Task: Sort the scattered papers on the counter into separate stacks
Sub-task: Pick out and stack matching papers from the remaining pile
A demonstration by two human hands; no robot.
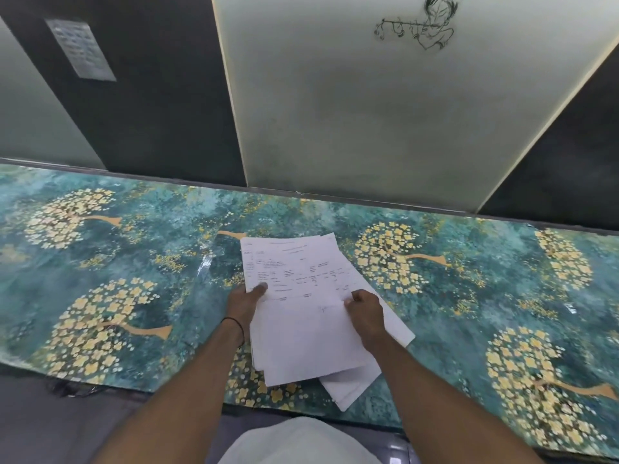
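Observation:
A loose bundle of white papers (pixel 301 296) is held over the middle of the counter (pixel 117 262), which has a teal covering with yellow flowering trees. The top sheet carries printed text and lines. My left hand (pixel 243 304) grips the bundle's left edge, thumb on top of the top sheet. My right hand (pixel 366 313) pinches the right edge of the top sheets. More white sheets (pixel 348 386) fan out underneath toward the near right, their corners sticking out past the top sheet.
A wall of dark and pale green panels (pixel 368 112) rises straight behind the counter, with a line drawing of a flute player (pixel 422 25) high on the pale panel. The counter's front edge (pixel 134 390) runs close to my body.

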